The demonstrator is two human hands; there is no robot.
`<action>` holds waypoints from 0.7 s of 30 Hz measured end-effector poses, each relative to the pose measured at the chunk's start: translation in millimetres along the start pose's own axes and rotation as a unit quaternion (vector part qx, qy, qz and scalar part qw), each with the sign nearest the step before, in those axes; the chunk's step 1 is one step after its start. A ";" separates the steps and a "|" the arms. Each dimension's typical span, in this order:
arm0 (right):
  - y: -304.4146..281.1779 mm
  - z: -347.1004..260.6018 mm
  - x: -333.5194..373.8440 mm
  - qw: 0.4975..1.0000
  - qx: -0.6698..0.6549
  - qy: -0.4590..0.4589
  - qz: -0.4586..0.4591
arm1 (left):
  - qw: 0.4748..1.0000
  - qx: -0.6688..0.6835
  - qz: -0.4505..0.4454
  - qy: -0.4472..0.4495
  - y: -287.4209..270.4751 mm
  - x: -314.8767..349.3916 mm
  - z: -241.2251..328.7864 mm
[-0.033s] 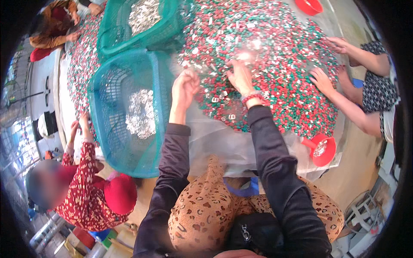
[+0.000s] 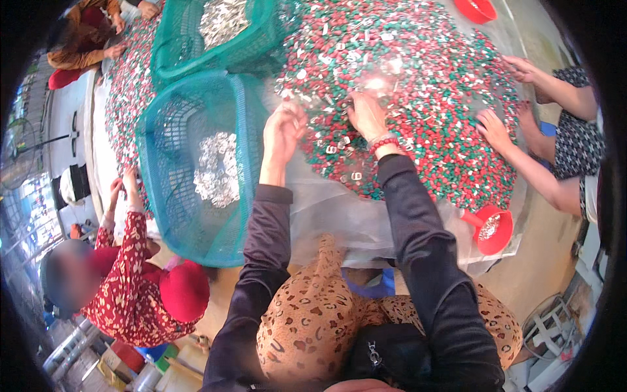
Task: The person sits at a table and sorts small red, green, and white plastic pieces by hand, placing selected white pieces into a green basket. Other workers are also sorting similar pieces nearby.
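Note:
A wide heap of small red and green pieces, mixed with silvery metal bits, spreads over the table. My left hand hovers at the heap's left edge, its fingers curled together. Whatever they may hold is too small to make out. My right hand, with a red bead bracelet at the wrist, reaches down onto the heap with thumb and fingers apart. Loose silvery ring-shaped pieces lie just below it. Left of my left hand stands a blue-green mesh basket with a pile of silvery pieces inside.
A green basket with more metal pieces stands behind. A red scoop lies at the near right corner, another red container at the far right. A co-worker's hands work at the right; other people sit along the left side.
The view has shifted slightly. Both my hands stay in nearly the same places over the heap, with small finger movements. The co-workers' hands have barely moved.

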State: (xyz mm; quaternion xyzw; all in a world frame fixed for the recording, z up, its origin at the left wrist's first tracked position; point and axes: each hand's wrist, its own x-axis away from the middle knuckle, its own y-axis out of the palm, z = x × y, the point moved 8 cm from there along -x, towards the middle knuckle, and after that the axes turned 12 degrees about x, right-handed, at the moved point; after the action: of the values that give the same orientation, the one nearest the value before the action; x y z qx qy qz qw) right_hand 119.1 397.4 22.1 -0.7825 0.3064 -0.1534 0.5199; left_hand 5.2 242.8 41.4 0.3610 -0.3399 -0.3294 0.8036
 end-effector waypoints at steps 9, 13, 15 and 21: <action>27.9 22.7 44.3 0.988 0.028 0.089 -0.123 | 0.664 -0.746 0.041 0.004 -8.2 -35.9 -20.2; -1.1 49.5 65.6 0.949 -0.224 0.205 -0.079 | 0.605 -0.794 0.054 -0.028 -18.8 -46.1 -45.7; -7.6 53.7 89.9 0.717 -0.632 0.286 -0.073 | 0.635 -0.766 -0.024 -0.100 -22.0 -48.8 -64.4; -53.7 68.2 124.5 0.790 -0.515 0.323 -0.080 | 0.588 -0.807 0.004 0.047 -12.1 -66.0 -34.4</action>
State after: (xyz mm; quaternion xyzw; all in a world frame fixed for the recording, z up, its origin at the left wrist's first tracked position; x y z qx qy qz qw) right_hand 269.7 381.5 33.0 -0.8608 0.4265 -0.2575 -0.1037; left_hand -7.8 299.9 -6.2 -0.4222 0.1019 -0.4481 0.7814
